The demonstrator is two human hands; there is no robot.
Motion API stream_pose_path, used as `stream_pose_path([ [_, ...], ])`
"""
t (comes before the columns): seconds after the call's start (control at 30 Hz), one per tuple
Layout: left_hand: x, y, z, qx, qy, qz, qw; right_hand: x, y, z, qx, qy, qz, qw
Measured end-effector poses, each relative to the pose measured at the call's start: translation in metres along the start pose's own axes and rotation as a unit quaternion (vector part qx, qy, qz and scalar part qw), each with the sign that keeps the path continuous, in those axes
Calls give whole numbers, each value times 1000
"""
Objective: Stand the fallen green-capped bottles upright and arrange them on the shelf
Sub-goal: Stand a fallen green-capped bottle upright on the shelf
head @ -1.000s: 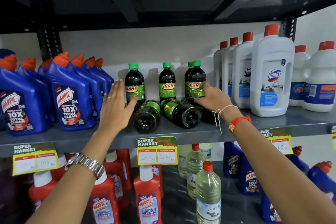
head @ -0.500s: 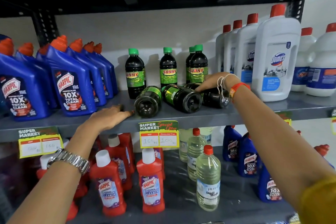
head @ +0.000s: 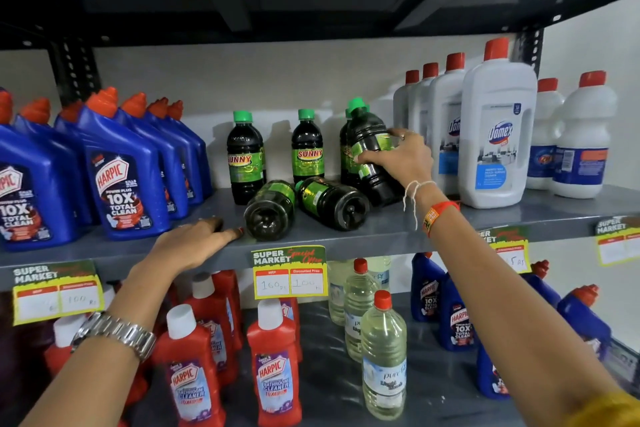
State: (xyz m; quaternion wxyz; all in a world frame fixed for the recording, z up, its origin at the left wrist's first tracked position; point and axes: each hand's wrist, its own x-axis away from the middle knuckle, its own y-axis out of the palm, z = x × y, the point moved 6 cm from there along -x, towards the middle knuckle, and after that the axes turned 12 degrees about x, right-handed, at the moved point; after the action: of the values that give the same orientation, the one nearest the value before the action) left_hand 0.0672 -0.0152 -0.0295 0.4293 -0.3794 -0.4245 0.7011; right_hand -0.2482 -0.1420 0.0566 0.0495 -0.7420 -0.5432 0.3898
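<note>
A grey metal shop shelf (head: 398, 239) held dark green-capped plastic bottles at mid-frame.

The right hand (head: 403, 158) gripped one tilted dark bottle (head: 372, 149) around its label; two fallen bottles (head: 332, 201) lay beside it, while the left hand (head: 194, 243) rested flat, fingers spread, on the shelf edge.

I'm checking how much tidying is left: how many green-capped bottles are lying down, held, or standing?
Lying bottles: 2
Held bottle, tilted in the right hand: 1
Standing bottles: 3 in view, the third half hidden behind the held one
Total: 6 in view
</note>
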Motion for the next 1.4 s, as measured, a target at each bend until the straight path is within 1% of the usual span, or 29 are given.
stream_pose_path([
  [0.07, 1, 1, -1, -16, 12, -7, 1000, 1, -5, -3, -53, -15, 45, 997],
  [0.17, 3, 2, 0, -24, 17, 17, 999, 4, -7, -1, -87, -40, 79, 992],
  [0.23, 4, 3, 1, -55, 27, 26, 998, 7, -2, 3, -91, -51, 74, 992],
  [0.37, 9, 3, 6, -132, 44, 18, 990, 10, 19, 21, -111, -21, 42, 993],
  [0.47, 10, 4, 8, -162, 51, 17, 985, 8, 24, 26, -120, -18, 19, 992],
  [0.57, 11, 4, 9, -166, 54, 23, 984, 4, 26, 23, -92, -20, 6, 996],
  [0.63, 13, 3, 10, -171, 58, 31, 983, 4, 27, 20, -44, -22, 9, 999],
  [0.67, 13, 3, 11, -179, 65, 36, 981, 6, 27, 18, -3, -22, 14, 1000],
  [0.73, 14, 3, 12, -187, 66, 42, 979, 12, 23, 15, 86, -20, 52, 995],
  [0.77, 15, 3, 13, -188, 67, 45, 979, 13, 22, 14, 108, -20, 67, 992],
  [0.8, 15, 3, 13, -194, 71, 48, 977, 14, 20, 14, 107, -18, 73, 991],
  [0.87, 17, 3, 13, -202, 69, 50, 976, 5, 23, 21, 55, -4, 38, 998],
  [0.93, 19, 4, 15, -222, 73, 48, 971, -2, 27, 30, -69, 23, -50, 996],
  [1.0, 20, 4, 17, -239, 78, 47, 967, -4, 31, 36, -210, 51, -126, 968],
  [1.03, 20, 4, 18, -238, 76, 49, 967, -4, 32, 37, -242, 55, -149, 957],
  [1.07, 20, 3, 18, -233, 76, 51, 968, -5, 33, 38, -248, 57, -157, 954],
  [1.1, 20, 3, 19, -229, 76, 52, 969, -6, 35, 38, -245, 57, -159, 955],
  [1.13, 20, 2, 19, -222, 73, 53, 971, -6, 35, 36, -212, 48, -148, 965],
  [1.2, 20, 3, 18, -210, 68, 50, 974, -6, 36, 30, -65, 13, -101, 993],
  [1.23, 19, 3, 17, -208, 67, 50, 975, -1, 35, 26, 7, -1, -73, 997],
  [1.27, 18, 3, 16, -201, 66, 52, 976, 0, 34, 23, 51, -14, -39, 998],
  [1.33, 16, 2, 14, -170, 55, 59, 982, 1, 29, 19, 52, -12, -8, 999],
  [1.4, 15, 3, 13, -163, 54, 61, 983, -3, 28, 23, -12, 5, -36, 999],
])
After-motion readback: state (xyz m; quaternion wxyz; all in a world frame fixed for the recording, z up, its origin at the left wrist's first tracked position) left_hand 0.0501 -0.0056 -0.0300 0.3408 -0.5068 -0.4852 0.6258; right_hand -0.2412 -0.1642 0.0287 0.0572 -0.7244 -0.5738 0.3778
